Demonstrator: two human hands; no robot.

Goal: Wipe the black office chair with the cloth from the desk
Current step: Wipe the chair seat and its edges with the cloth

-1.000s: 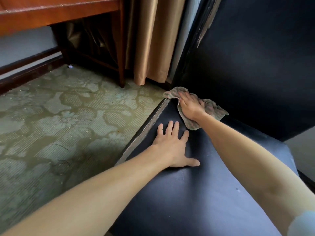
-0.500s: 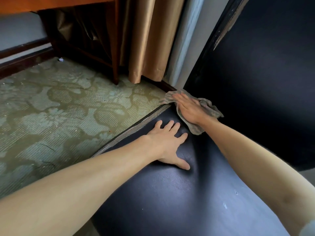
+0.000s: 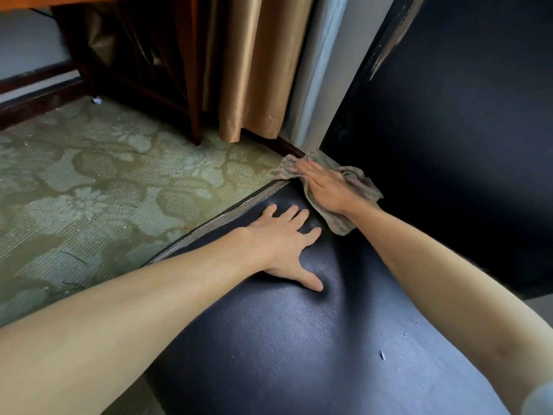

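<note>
Your right hand (image 3: 326, 187) lies flat on the cloth (image 3: 360, 184), fingers straight and close together, pressing it down rather than gripping it. Your left hand (image 3: 284, 244) rests palm-down on the chair (image 3: 284, 339) seat just below and left of the cloth, fingers spread wide and thumb out, holding nothing. The cloth sits right of centre in the frame, crumpled at the seat's far corner where it meets the backrest (image 3: 449, 145), one edge hanging over the seat's rim. Patterned green carpet (image 3: 104, 190) fills the left of the frame. A tan curtain (image 3: 254, 70) hangs at top centre, beside a dark wooden desk leg (image 3: 191, 85).
</note>
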